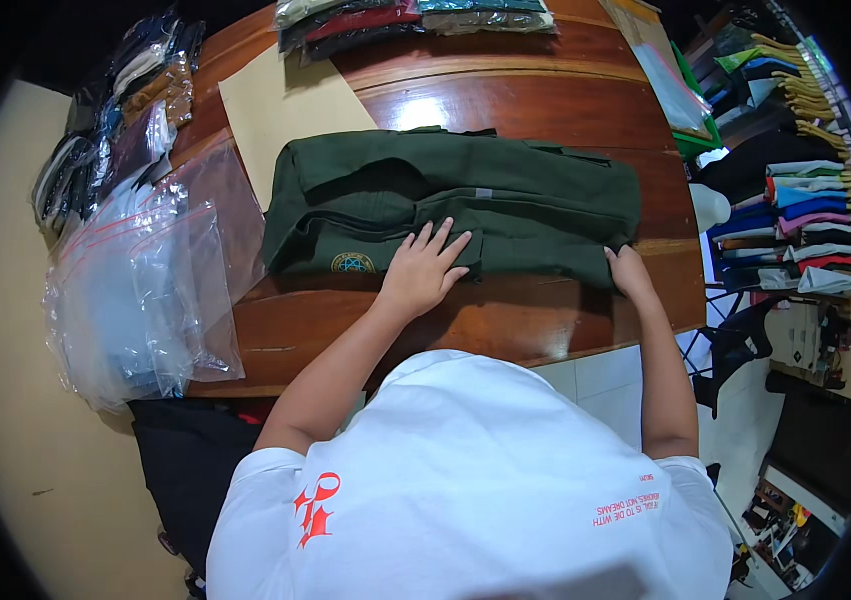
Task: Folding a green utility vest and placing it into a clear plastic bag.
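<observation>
A dark green garment (536, 185), a shirt or a jacket, lies folded lengthwise across the wooden table in front of me. Its collar-like opening is toward the left, above a round embroidered emblem (354, 262). My left hand (424, 268) rests flat on the cloth just right of the emblem, fingers spread. At the near right corner my right hand (630, 272) is closed on the garment's edge, the thumb on top; its other fingers are partly hidden.
Clear plastic bags (146, 290) lie at the table's left, below bagged clothes (151, 85). Brown cardboard (286, 110) sits behind the garment on the wooden table (506, 98). More bagged clothes (366, 22) are at the back. Clothes on hangers (796, 220) hang at right, near a white bottle (711, 206).
</observation>
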`<state>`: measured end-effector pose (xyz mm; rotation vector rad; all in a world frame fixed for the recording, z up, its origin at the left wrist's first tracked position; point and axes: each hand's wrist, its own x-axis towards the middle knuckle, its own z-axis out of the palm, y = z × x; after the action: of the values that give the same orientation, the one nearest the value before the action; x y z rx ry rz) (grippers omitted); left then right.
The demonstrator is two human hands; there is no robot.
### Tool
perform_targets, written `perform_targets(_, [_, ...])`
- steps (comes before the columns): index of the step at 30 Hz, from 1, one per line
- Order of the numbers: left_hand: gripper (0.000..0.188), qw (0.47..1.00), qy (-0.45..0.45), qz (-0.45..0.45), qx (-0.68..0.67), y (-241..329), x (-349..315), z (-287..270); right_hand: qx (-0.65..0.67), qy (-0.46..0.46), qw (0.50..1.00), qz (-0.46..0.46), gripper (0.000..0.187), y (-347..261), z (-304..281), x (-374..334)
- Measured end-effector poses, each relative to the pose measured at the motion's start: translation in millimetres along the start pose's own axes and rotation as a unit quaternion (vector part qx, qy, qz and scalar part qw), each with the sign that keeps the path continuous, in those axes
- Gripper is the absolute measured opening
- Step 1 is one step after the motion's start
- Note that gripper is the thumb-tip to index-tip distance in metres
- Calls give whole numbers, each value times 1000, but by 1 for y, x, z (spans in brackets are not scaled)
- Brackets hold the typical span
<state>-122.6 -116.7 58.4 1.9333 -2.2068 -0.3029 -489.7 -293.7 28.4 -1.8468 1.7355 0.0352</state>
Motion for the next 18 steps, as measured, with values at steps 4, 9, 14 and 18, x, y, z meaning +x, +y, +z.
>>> perform_targets(4, [53,1000,3,11,9,-5,4,0,-59,-18,998,-23,44,-20,-14,-9])
perform_targets(9, [46,1000,-17,8,-18,-12,13,-5,-146,250,956,-45,49,-56,-22,-50])
perform_targets(14, [44,999,8,25,-22,-13,14,-7,-95,396,867,-287,59,-106,-6,-74])
perform_targets(18, [45,999,23,17,-13,-10,12,-9,-100,252,851,-450,67,-134,18,-70])
